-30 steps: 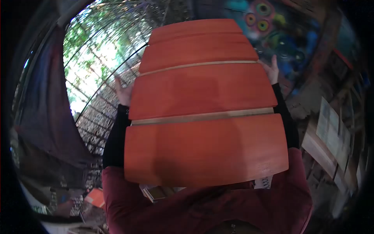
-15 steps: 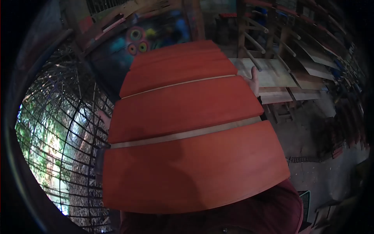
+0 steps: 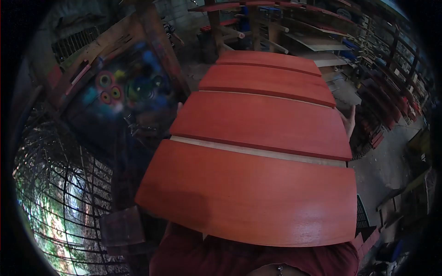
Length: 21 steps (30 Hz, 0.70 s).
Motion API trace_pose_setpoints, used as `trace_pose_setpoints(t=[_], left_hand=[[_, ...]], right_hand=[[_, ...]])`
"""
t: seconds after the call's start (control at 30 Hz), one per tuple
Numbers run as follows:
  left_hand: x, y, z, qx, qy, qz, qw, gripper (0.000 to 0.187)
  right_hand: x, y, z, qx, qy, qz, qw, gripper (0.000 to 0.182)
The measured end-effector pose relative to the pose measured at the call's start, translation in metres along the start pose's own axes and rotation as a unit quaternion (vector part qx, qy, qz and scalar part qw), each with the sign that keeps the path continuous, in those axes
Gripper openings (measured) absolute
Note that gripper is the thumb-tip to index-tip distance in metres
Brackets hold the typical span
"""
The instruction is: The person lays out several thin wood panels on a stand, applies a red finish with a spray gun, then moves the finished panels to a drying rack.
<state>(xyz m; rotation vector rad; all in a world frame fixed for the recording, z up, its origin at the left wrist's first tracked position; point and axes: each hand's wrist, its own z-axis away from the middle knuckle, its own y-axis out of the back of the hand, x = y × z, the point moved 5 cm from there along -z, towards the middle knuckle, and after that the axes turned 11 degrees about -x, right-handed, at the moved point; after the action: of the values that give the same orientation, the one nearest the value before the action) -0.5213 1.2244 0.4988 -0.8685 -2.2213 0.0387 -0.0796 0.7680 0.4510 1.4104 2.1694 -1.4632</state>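
Observation:
Several red-painted boards (image 3: 262, 115) lie side by side in a row before me, with narrow gaps between them. Pale bare wood (image 3: 258, 150) shows through the gap in front of the nearest board (image 3: 258, 198), which reaches my maroon clothing. At the right edge of the row, my right hand (image 3: 349, 123) grips from the side, its thumb pointing up and the other fingers largely hidden. Only a small part of my left hand (image 3: 180, 108) shows at the left edge; the boards cover the rest. The load is held up between both hands.
A dark panel with colourful paint (image 3: 133, 87) stands left, above a wire mesh opening (image 3: 69, 207). Wooden racks with pegs (image 3: 271, 39) and stacked boards (image 3: 317, 43) are ahead. Red pieces (image 3: 386, 106) line the right. A person (image 3: 170, 33) is at the back.
My view has swung to the right, and the painted panel has slid left. The boards now tilt the other way, and another red board shows at the far end. Both hands remain at the edges.

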Motion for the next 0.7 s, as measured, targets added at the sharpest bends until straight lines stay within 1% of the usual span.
trace_pose_setpoints(t=[0.07, 0.13, 0.2, 0.4, 0.53, 0.7], left_hand=[[-0.012, 0.017, -0.019, -0.011, -0.004, 0.007, 1.000, 0.087], [-0.020, 0.034, -0.038, -0.021, -0.008, 0.013, 1.000, 0.087], [-0.027, 0.054, -0.058, -0.028, -0.010, 0.020, 0.999, 0.087], [-0.050, 0.130, -0.118, -0.050, -0.015, 0.044, 0.998, 0.085], [-0.047, 0.189, -0.144, -0.052, -0.016, 0.046, 0.997, 0.084], [-0.007, 0.251, -0.156, -0.035, -0.048, 0.006, 0.998, 0.083]], right_hand=[[-0.032, 0.004, 0.020, -0.018, 0.015, 0.038, 0.999, 0.089], [-0.050, -0.007, 0.029, -0.025, 0.026, 0.063, 0.997, 0.088], [-0.071, -0.026, 0.035, -0.016, 0.084, 0.090, 0.992, 0.086], [-0.092, -0.033, 0.022, -0.012, 0.135, 0.123, 0.983, 0.086], [-0.080, -0.023, -0.012, -0.020, 0.166, 0.131, 0.977, 0.086], [-0.059, -0.008, -0.106, -0.073, 0.173, 0.121, 0.975, 0.086]])
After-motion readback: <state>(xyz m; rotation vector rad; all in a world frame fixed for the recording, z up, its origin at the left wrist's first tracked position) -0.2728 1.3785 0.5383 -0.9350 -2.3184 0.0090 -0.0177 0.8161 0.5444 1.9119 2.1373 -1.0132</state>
